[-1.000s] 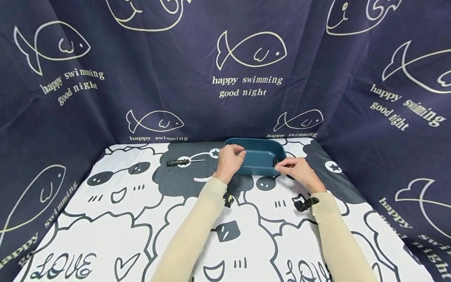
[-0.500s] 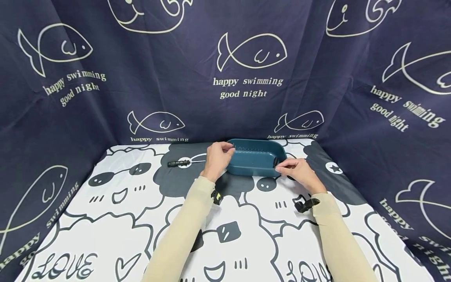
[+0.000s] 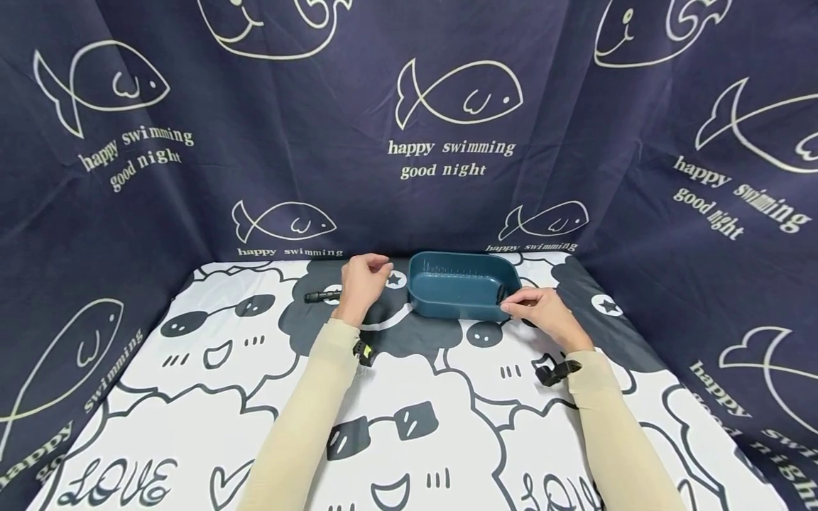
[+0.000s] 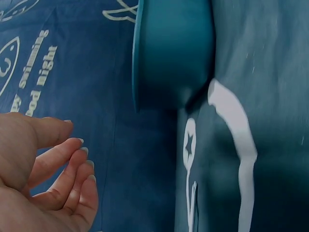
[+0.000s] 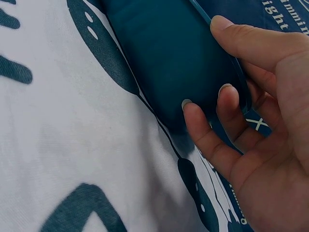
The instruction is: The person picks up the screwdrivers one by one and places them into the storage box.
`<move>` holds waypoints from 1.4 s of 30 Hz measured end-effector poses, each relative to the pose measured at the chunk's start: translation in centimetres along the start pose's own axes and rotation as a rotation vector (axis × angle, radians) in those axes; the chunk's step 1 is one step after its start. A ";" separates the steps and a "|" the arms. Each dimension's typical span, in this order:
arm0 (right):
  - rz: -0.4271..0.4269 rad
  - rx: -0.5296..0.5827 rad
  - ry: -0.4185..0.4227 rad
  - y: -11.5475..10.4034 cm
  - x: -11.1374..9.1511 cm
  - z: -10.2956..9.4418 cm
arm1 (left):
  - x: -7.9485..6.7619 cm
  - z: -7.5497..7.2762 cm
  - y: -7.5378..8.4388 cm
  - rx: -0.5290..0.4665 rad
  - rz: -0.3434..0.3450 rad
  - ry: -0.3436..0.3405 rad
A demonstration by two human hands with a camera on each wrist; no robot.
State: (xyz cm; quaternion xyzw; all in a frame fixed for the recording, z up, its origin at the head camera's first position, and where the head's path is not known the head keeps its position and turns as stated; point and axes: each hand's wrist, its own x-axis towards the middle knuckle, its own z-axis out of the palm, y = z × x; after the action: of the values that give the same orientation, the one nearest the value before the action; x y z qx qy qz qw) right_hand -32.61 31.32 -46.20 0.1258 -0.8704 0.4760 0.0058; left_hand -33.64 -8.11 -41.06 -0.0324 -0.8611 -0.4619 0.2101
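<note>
The right hand (image 3: 542, 312) pinches a teal oblong plastic bin (image 3: 456, 311) on black-and-white cloth (image 3: 486, 419), ideally without tugging, while the empty left hand (image 3: 363, 285), loosely bent, hovers by a slim black-handled screwdriver (image 3: 318, 297)

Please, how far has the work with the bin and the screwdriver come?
Done, it seems: the bin stands upright on the cloth; I cannot identify the dark shape at its right end. In hand: the right hand holds the bin's near right corner; the left hand hovers, empty. Remaining: perhaps the screwdriver, which lies outside the bin.
</note>
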 end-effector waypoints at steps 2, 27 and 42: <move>0.006 0.018 0.007 0.0 0.0 0.0 | 0.2 -0.7 -0.4 0.003 -0.008 0.009; 0.010 0.052 -0.001 0.4 0.0 0.6 | 0.1 -7.4 -6.5 0.069 -0.103 0.121; 0.034 0.030 0.009 0.0 0.3 0.0 | 0.3 -8.5 -8.4 0.083 -0.179 0.111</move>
State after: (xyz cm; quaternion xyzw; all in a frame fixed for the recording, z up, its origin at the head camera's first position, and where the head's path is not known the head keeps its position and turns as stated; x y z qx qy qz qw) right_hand -32.86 31.28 -46.20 0.1088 -0.8650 0.4898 -0.0002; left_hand -33.18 -19.83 -43.39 0.0789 -0.8660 -0.4437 0.2166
